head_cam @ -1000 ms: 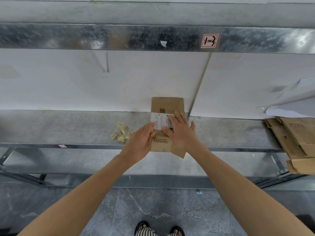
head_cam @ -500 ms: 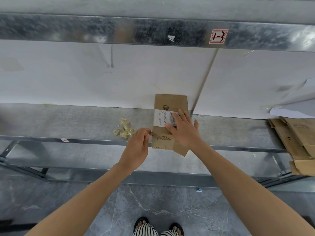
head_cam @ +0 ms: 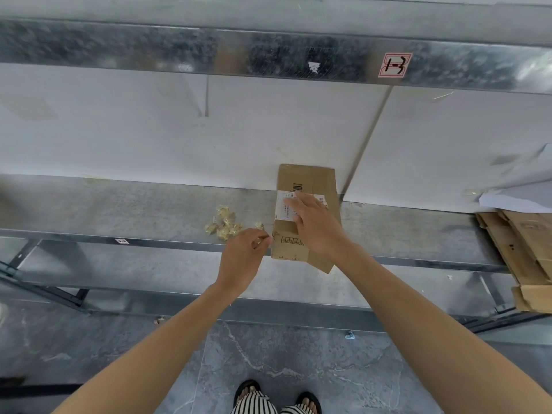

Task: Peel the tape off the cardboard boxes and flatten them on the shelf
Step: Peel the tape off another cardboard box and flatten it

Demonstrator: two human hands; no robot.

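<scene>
A small brown cardboard box (head_cam: 310, 186) with a white shipping label (head_cam: 283, 207) lies on the metal shelf (head_cam: 134, 210), its near end hanging over the shelf's front edge. My right hand (head_cam: 313, 225) rests flat on top of the box, fingers spread over the label. My left hand (head_cam: 243, 255) is just left of the box's near corner, fingertips pinching a small strip of tape (head_cam: 261, 241). A heap of crumpled yellowish tape pieces (head_cam: 224, 225) lies on the shelf to the left of the box.
A stack of flattened cardboard (head_cam: 525, 252) lies at the shelf's right end, below white paper sheets (head_cam: 519, 198). White panels (head_cam: 179, 130) back the shelf. A metal beam (head_cam: 268, 55) with a red label runs overhead. A lower shelf and a grey marbled floor lie below.
My left hand has pulled away from the box's left edge toward the tape heap, pinching a bit of tape. My right hand has stayed pressed on the box, sliding slightly up over the label.
</scene>
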